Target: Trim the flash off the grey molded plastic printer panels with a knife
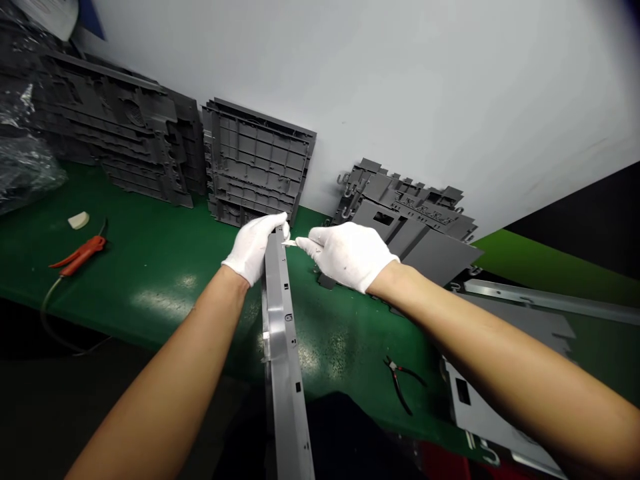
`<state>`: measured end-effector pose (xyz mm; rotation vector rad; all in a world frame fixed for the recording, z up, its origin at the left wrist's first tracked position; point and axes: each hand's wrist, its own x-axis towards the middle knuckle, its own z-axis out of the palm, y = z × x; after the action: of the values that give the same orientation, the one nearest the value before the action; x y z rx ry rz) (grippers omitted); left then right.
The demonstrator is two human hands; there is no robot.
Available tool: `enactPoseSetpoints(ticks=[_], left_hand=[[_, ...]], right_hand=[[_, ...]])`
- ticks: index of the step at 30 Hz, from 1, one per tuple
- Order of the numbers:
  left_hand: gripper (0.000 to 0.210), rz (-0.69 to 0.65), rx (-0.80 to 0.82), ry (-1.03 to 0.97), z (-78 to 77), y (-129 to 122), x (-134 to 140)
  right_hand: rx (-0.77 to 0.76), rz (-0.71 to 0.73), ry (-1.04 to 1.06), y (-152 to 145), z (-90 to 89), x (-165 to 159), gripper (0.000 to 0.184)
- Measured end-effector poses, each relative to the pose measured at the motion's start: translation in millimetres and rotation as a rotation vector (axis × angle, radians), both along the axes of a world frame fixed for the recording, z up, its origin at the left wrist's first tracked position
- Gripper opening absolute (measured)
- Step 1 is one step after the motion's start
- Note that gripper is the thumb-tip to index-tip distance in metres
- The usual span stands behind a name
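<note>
Both hands wear white gloves. My left hand (257, 245) is closed around the far end of a long grey plastic panel (283, 320), which stands on its side and runs down toward my body. Along its narrow edge are several small slots. Held in the closed fingers of my right hand (350, 257) is a small thin blade (290, 243), its tip at the panel's edge close to my left fingers. The blade's handle, if it has one, is hidden in the glove.
Dark grey moulded panels (257, 160) lean on the wall behind the green table (200, 313). More grey panels (415, 233) with metal hooks stand at right. Cutting pliers (397, 380) lie at front right. An orange air gun (83, 257) and a cream-coloured piece (79, 220) lie at left.
</note>
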<state>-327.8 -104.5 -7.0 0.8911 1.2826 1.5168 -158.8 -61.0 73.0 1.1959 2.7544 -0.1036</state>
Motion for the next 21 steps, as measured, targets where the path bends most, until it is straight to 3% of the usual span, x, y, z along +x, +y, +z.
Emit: enactPoseSetpoints(ticks=[8,15,18,21], left_hand=[[0.035,0.012,-0.002,-0.021,-1.0,1,1],[0.036,-0.026,-0.024,-0.1,-4.7,5,0],[0.036,-0.031,-0.009,-0.092,-6.8,5,-1],[0.037,-0.011,0.036,-0.037,-9.3,6,-1]], right_hand=[[0.08,0.063,-0.082,-4,7.8,-4,0.061],[0.029,0.089,0.0,-5,1.6,4,0.056],[-0.15,0.054,0.155,0,-3.5,12,0.055],[-0.494,-0.052,0.437,5,-13.3,12,0.059]])
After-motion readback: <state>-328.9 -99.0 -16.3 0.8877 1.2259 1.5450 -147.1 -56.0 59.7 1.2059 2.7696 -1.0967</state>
